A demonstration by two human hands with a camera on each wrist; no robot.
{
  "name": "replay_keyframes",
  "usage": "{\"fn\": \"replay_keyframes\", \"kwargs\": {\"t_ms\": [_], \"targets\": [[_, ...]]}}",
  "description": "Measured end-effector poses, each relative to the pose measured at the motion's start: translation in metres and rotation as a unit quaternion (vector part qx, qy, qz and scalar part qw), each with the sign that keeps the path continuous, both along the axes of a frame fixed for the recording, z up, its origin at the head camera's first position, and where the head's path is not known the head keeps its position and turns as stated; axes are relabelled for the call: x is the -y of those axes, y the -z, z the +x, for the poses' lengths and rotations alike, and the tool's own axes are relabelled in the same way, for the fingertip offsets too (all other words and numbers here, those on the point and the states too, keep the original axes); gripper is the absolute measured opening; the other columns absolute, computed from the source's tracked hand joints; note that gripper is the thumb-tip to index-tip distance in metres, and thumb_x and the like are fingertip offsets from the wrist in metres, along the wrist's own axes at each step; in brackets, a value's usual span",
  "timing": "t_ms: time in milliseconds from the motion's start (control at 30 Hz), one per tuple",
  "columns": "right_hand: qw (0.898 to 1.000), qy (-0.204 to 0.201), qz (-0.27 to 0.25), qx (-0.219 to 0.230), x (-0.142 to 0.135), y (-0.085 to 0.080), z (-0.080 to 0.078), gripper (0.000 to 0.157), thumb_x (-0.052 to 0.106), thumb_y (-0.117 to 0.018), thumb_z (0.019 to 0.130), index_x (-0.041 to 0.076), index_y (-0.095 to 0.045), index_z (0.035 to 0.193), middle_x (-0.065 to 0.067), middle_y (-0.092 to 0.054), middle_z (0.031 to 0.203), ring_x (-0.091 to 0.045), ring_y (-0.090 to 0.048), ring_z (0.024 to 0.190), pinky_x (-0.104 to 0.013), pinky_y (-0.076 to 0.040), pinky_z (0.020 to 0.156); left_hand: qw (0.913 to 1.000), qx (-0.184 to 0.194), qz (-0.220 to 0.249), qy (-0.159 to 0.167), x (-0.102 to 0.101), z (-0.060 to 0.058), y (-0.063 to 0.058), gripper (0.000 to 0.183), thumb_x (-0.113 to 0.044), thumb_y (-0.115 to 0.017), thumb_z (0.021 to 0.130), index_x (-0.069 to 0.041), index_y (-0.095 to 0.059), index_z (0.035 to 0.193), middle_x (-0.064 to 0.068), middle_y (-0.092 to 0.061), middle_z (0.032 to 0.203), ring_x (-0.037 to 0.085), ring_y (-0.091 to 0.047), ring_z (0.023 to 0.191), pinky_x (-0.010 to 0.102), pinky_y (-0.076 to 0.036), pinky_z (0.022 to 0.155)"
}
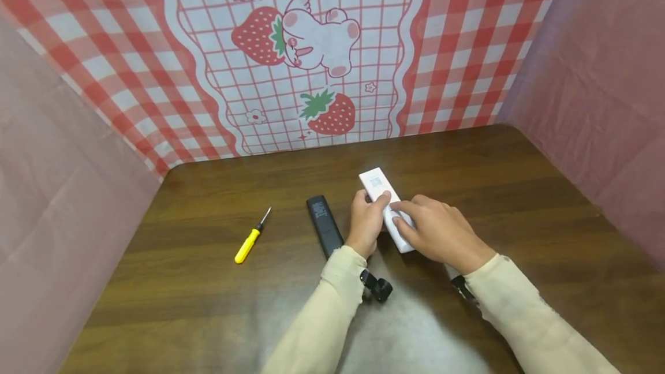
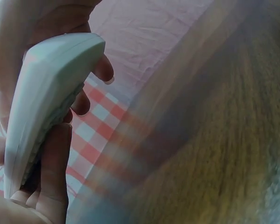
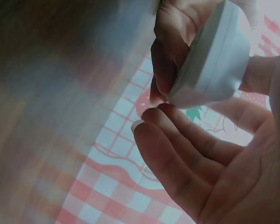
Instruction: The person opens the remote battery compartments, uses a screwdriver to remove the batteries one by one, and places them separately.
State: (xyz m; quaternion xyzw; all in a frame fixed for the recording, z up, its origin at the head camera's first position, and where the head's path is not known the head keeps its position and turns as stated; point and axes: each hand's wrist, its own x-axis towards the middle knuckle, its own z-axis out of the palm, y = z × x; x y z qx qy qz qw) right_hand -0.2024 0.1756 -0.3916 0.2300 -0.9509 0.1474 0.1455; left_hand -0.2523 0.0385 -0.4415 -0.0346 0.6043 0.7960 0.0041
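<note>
A white remote control (image 1: 376, 182) is tilted above the table, its back with a small printed code toward the head camera. My left hand (image 1: 366, 218) grips it along the left edge, thumb on the back and fingers under the keypad side. The left wrist view shows the keypad (image 2: 51, 123) facing away from the palm. My right hand (image 1: 441, 227) has its thumb and forefinger pinching at the lower back of the white remote control. In the right wrist view its other fingers (image 3: 172, 158) extend loosely below the remote's end.
Left of the hands lies a black remote control (image 1: 324, 224), back up, partly covered by the left wrist. Farther left is a screwdriver (image 1: 249, 241) with a yellow handle. A checked strawberry cloth (image 1: 457, 45) hangs behind the wooden table (image 1: 208, 305), with pink cloth at both sides.
</note>
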Motion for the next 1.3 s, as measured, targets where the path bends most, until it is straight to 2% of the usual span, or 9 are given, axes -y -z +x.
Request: {"fn": "replay_keyframes", "kwargs": {"t_ms": [133,300,700,900,1133,1300], "targets": [[1.000,-0.021,0.019,-0.012,0.0004,-0.0037,-0.0010,0.034,0.033,-0.069,0.093,0.011,-0.073,0.119,-0.005,-0.065,0.092,-0.019,-0.060,0.071,-0.041,-0.050,0.057,1.0000,0.001,0.006,0.001,0.0025,-0.0013,0.0001,0.031,-0.017,-0.067,0.094,0.001,-0.054,0.116,0.013,-0.067,0.089,0.019,-0.067,0.069,0.032,-0.056,0.055],[0.999,-0.024,0.022,-0.011,0.0024,-0.0063,-0.0029,0.033,0.034,-0.069,0.094,0.011,-0.075,0.116,-0.004,-0.064,0.090,-0.016,-0.059,0.070,-0.037,-0.049,0.055,1.0000,-0.006,0.003,0.000,0.0037,-0.0018,-0.0001,0.032,-0.017,-0.068,0.094,0.000,-0.053,0.116,0.013,-0.067,0.087,0.018,-0.067,0.067,0.030,-0.055,0.052],[1.000,-0.026,0.009,0.001,0.0043,-0.0030,-0.0028,0.028,0.027,-0.068,0.094,0.009,-0.071,0.115,-0.007,-0.062,0.088,-0.018,-0.056,0.064,-0.041,-0.048,0.054,0.9999,0.001,-0.010,-0.008,0.0043,-0.0023,-0.0001,0.030,-0.017,-0.067,0.093,0.000,-0.055,0.115,0.011,-0.065,0.086,0.016,-0.064,0.063,0.028,-0.051,0.046],[1.000,-0.020,0.011,0.002,0.0055,-0.0019,-0.0020,0.026,0.027,-0.069,0.093,0.009,-0.070,0.112,-0.006,-0.061,0.085,-0.019,-0.056,0.062,-0.042,-0.048,0.054,0.9989,-0.004,-0.044,-0.017,0.0035,-0.0024,0.0015,0.031,-0.018,-0.067,0.093,0.001,-0.057,0.115,0.010,-0.065,0.088,0.017,-0.064,0.067,0.028,-0.052,0.052],[1.000,-0.011,0.017,0.007,0.0071,-0.0024,-0.0044,0.020,0.023,-0.067,0.095,0.010,-0.068,0.109,-0.005,-0.060,0.083,-0.019,-0.056,0.062,-0.042,-0.048,0.054,0.9960,-0.023,-0.083,-0.027,0.0020,-0.0019,0.0014,0.031,-0.017,-0.069,0.093,0.001,-0.058,0.116,0.010,-0.065,0.098,0.018,-0.064,0.079,0.031,-0.054,0.070],[1.000,0.003,0.013,0.014,0.0094,-0.0033,-0.0072,0.019,0.021,-0.067,0.095,0.008,-0.069,0.109,-0.006,-0.060,0.081,-0.019,-0.056,0.062,-0.043,-0.048,0.054,0.9933,-0.029,-0.108,-0.031,0.0013,-0.0010,0.0004,0.031,-0.018,-0.069,0.092,0.000,-0.059,0.115,0.010,-0.065,0.099,0.018,-0.063,0.083,0.031,-0.054,0.072]]}}
